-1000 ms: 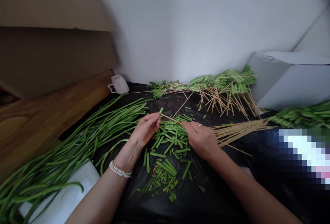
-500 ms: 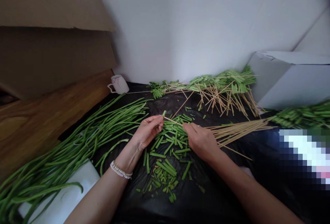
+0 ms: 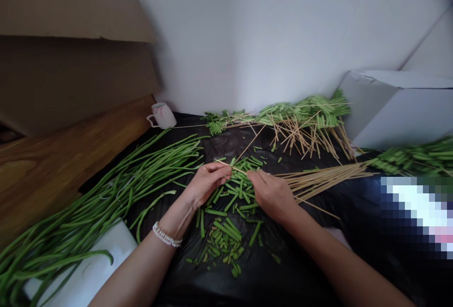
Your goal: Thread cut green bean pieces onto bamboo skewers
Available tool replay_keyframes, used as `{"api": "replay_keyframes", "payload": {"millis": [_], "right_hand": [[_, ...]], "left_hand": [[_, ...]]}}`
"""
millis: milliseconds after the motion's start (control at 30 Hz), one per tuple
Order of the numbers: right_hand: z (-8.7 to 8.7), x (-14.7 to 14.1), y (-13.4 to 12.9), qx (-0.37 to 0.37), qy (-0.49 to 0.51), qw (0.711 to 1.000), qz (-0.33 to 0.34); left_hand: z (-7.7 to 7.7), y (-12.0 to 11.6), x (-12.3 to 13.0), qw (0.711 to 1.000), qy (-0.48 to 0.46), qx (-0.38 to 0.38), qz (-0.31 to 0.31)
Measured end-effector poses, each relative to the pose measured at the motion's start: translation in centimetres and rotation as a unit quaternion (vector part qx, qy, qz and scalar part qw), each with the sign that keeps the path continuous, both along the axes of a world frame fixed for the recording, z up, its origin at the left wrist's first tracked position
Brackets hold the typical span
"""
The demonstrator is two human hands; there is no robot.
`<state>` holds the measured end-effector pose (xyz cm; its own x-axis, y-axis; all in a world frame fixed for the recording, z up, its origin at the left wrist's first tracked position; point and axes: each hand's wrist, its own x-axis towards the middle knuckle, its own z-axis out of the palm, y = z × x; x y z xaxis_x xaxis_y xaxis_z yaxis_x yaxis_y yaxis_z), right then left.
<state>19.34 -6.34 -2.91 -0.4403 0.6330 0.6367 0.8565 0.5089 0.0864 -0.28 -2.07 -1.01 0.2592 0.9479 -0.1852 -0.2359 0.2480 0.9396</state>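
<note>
A thin bamboo skewer (image 3: 240, 170) runs between my hands over a heap of cut green bean pieces (image 3: 228, 229). The fingers of my right hand (image 3: 274, 197) are closed around its right part. My left hand (image 3: 209, 180), with a beaded bracelet at the wrist, pinches a short bean piece (image 3: 232, 161) on the skewer, mostly hidden by the fingers. The skewer's tip sticks out to the left past my left fingertips. Loose skewers (image 3: 323, 178) fan out beyond my right hand. Long uncut beans (image 3: 152, 170) lie to the left of my left hand.
Skewered bean pieces (image 3: 307, 109) are piled along the wall at the back, and more (image 3: 421, 156) lie at right. A mug (image 3: 164, 115) stands back left beside a cardboard box (image 3: 78, 71). A white box (image 3: 406, 113) is at right. Black plastic sheet (image 3: 198, 288) covers the surface.
My left hand has shifted slightly right and down along the skewer, nearer my right hand. The skewer's tip now shows beyond my left fingers, through the bean piece.
</note>
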Motion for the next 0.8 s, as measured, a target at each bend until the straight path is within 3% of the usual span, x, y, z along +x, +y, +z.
{"api": "replay_keyframes", "payload": {"millis": [600, 700, 800], "right_hand": [[-0.02, -0.53, -0.06, -0.022, 0.001, 1.0, 0.01], [0.13, -0.39, 0.08, -0.007, 0.0, 1.0, 0.005], [0.35, 0.07, 0.35, 0.011, 0.01, 1.0, -0.018]], "left_hand": [[-0.48, -0.3, 0.52, 0.998, 0.058, 0.02, -0.02], [-0.23, -0.25, 0.39, 0.995, 0.083, 0.051, -0.024], [0.14, 0.22, -0.26, 0.984, 0.139, 0.11, 0.013]]}}
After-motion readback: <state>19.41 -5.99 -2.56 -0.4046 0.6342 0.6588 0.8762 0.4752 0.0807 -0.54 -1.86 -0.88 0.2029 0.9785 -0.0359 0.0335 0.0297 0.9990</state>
